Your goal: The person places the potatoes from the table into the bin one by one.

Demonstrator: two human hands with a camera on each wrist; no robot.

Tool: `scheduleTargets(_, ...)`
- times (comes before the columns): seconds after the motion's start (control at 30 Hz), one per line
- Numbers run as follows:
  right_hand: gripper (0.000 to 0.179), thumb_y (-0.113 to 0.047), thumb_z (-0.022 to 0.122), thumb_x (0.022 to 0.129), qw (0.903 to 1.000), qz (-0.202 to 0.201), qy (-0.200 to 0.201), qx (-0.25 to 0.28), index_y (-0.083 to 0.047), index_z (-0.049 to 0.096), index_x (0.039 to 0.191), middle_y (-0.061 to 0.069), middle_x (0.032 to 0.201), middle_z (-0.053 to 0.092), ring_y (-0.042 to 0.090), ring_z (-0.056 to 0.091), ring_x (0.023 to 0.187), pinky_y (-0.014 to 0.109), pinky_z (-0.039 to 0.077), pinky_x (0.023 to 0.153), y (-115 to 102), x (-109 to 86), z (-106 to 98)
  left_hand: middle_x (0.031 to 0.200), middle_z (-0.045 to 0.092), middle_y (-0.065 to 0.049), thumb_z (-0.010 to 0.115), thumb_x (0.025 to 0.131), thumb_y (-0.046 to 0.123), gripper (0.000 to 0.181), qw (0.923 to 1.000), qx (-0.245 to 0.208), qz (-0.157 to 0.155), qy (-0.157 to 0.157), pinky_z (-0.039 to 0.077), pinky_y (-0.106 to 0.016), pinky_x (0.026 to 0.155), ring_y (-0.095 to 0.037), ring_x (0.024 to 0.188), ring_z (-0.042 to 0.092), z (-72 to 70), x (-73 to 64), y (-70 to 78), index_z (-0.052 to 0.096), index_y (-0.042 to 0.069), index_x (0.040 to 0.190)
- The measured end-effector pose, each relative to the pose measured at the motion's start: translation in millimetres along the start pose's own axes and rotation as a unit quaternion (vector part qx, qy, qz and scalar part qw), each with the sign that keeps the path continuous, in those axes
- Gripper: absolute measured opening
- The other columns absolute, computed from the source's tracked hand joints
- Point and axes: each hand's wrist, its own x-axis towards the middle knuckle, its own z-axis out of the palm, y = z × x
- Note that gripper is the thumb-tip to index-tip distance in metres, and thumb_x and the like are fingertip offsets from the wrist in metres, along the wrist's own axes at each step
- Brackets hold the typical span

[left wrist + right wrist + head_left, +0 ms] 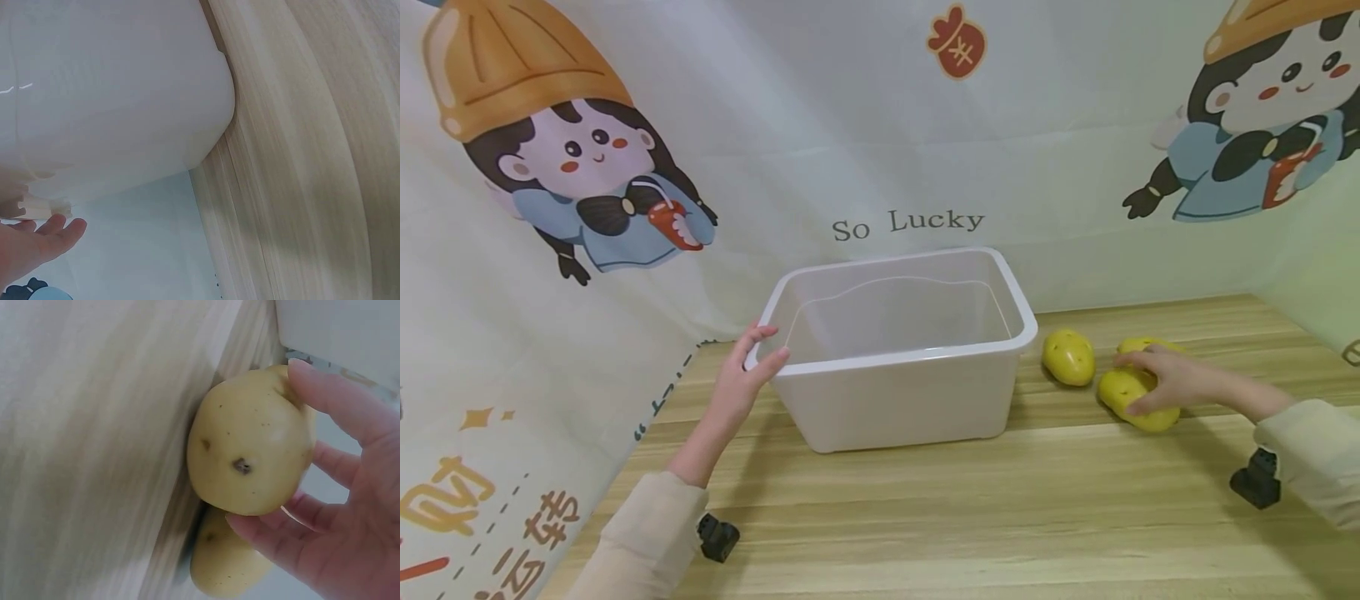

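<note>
A white plastic bin (895,400) stands on the wooden table, its inside bare in the head view. My left hand (743,371) holds its left rim near the front corner, thumb and fingers hooked over the edge. In the left wrist view, fingertips (65,234) show beside the bin wall (125,94). Right of the bin lie three yellow potatoes. My right hand (1183,377) grips the front potato (1131,396), thumb on one side and fingers on the other. That potato (250,444) fills the middle of the right wrist view. Behind it is a second potato (1142,342), partly covered by the hand.
The third potato (1069,358) lies between the bin and the right hand. A printed cloth (865,108) hangs close behind the bin and along the left side. Wooden tabletop (925,517) stretches in front of the bin.
</note>
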Motion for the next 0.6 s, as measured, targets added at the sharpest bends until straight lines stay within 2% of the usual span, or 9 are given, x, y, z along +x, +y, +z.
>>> scheduleTargets(0.17, 0.072, -0.032, 0.073, 0.074, 0.9998, 0.006, -0.009, 0.018, 0.007, 0.044, 0.127, 0.032, 0.122, 0.041, 0.042, 0.043, 0.108, 0.054, 0.041, 0.082, -0.4, -2.2, 2.2, 0.154, 0.011, -0.009, 0.05, 0.091, 0.021, 0.045, 1.0, 0.009, -0.001, 0.0, 0.023, -0.049, 0.108, -0.033, 0.139, 0.012, -0.8, -0.6, 0.5, 0.039, 0.001, 0.129)
scheduleTargets(0.4, 0.076, -0.033, 0.074, 0.073, 0.9989, 0.004, -0.033, 0.032, 0.006, 0.04, 0.129, 0.037, 0.128, 0.036, 0.051, 0.036, 0.115, 0.058, 0.039, 0.084, -3.7, -2.5, 5.9, 0.154, 0.01, -0.008, 0.05, 0.091, 0.021, 0.044, 1.0, 0.007, -0.004, 0.0, 0.022, -0.049, 0.109, -0.033, 0.139, 0.012, -0.6, -0.8, 0.9, 0.039, 0.001, 0.129)
scheduleTargets(0.6, 0.078, -0.032, 0.075, 0.072, 0.9992, -0.016, -0.028, 0.023, 0.009, 0.039, 0.128, 0.038, 0.127, 0.037, 0.053, 0.037, 0.115, 0.059, 0.039, 0.085, -5.5, -2.1, 10.5, 0.154, 0.011, -0.01, 0.05, 0.091, 0.022, 0.045, 0.9999, 0.01, -0.002, -0.001, 0.024, -0.049, 0.108, -0.034, 0.138, 0.013, -0.7, -0.7, 0.5, 0.039, 0.001, 0.129)
